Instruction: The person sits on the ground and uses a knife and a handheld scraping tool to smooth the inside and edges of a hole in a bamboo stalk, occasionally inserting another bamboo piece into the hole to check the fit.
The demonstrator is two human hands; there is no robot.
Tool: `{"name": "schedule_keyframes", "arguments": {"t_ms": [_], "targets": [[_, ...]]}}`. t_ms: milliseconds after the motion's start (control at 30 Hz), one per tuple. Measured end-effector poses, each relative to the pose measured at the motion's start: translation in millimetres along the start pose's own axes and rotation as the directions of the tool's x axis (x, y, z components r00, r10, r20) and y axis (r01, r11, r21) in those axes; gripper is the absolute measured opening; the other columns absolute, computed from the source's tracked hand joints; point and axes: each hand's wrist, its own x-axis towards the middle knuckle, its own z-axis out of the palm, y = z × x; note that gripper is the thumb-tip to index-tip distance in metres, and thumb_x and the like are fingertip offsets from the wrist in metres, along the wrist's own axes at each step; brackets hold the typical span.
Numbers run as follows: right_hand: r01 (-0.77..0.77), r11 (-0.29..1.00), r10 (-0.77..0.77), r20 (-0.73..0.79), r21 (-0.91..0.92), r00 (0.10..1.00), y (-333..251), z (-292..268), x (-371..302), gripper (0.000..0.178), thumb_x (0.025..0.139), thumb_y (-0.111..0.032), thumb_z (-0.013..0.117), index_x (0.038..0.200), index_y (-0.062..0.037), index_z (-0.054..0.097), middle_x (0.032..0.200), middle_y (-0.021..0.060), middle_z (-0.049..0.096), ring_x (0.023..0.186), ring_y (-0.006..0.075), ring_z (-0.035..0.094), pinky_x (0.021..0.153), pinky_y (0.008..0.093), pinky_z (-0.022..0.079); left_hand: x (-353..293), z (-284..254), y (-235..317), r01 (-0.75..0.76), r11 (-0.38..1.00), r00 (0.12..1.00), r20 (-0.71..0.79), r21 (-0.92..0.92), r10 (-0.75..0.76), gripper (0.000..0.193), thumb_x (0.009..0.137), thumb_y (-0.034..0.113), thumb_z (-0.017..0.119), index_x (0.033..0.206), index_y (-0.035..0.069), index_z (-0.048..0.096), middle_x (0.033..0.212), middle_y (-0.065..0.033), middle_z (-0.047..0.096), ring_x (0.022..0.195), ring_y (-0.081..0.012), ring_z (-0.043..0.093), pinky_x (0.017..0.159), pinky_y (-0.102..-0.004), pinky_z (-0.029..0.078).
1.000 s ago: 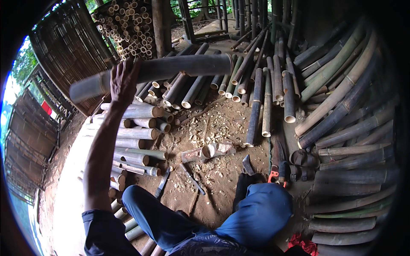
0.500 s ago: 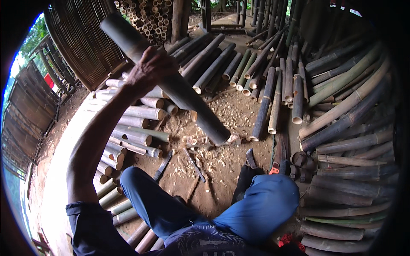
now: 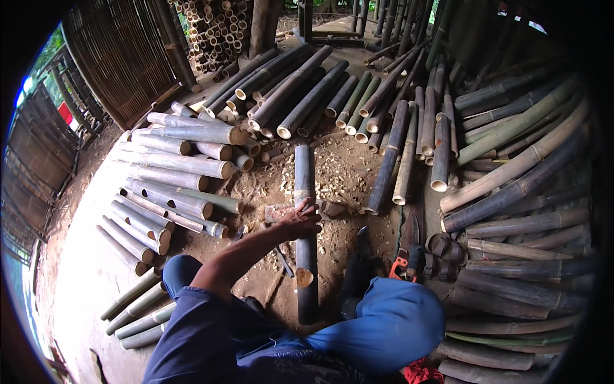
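Note:
My left hand [image 3: 300, 221] is closed round the middle of a dark bamboo tube [image 3: 307, 253]. The tube points away from me, its near end between my knees. A pale cut notch [image 3: 304, 276] shows on its near half. Beneath my hand the tube passes over a short wooden block [image 3: 279, 212]; whether it rests on it I cannot tell. My right hand is not visible. By my right knee a curved blade [image 3: 363, 240] sticks up beside a dark shape; what holds it, if anything, is hidden.
Bamboo tubes [image 3: 185, 165] lie in rows at left, with more tubes [image 3: 320, 96] at the back and poles [image 3: 524, 185] at right. Wood chips [image 3: 336, 173] cover the ground. An orange-handled tool [image 3: 398, 265] and dark sandals [image 3: 446, 248] lie right of my knee.
My left hand has brought the raised bamboo tube down and toward me, turning it from a slant to nearly straight ahead. The notch now faces up at the near half.

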Motion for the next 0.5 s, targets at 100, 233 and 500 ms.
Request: {"name": "schedule_keyframes", "arguments": {"t_ms": [100, 233, 500], "targets": [[0.136, 0.990, -0.132, 0.095, -0.042, 0.987, 1, -8, 11, 0.020, 0.077, -0.013, 0.062, 0.088, 0.0031, 0.065, 0.081, 0.0067, 0.062, 0.065, 0.0168, 0.061, 0.055, 0.0305, 0.048, 3, 23, 8, 0.276, 0.961, 0.959, 0.078, -0.024, -0.274, 0.041, 0.086, 0.021, 0.069, 0.126, 0.032, 0.067, 0.151, -0.0075, 0.043, 0.147, -0.0348, 0.032, 0.122, -0.0658, 0.024], [0.325, 0.944, -0.303, 0.234, -0.062, 0.924, 13, -16, 26, 0.020, 0.075, -0.012, 0.064, 0.088, 0.0032, 0.065, 0.082, 0.0077, 0.062, 0.066, 0.0175, 0.061, 0.055, 0.0310, 0.048, 10, 21, 42, 0.768, 0.495, 0.495, -0.112, -0.406, -0.861, 0.076, 0.077, -0.005, 0.061, 0.147, 0.023, 0.052, 0.152, -0.0165, 0.043, 0.145, -0.0372, 0.033, 0.119, -0.0540, 0.030], [0.475, 0.880, -0.454, 0.332, 0.019, 0.827, 19, 2, 39, 0.022, 0.069, -0.009, 0.068, 0.087, 0.0036, 0.065, 0.082, 0.0096, 0.063, 0.066, 0.0188, 0.062, 0.056, 0.0320, 0.048, -24, 53, 122, 0.141, -0.559, 0.374, 0.567, -0.817, -0.734, 0.059, 0.079, 0.028, 0.088, 0.119, -0.008, 0.064, 0.101, -0.0142, 0.074, 0.087, -0.0205, 0.073, 0.081, -0.0343, 0.059]]}}
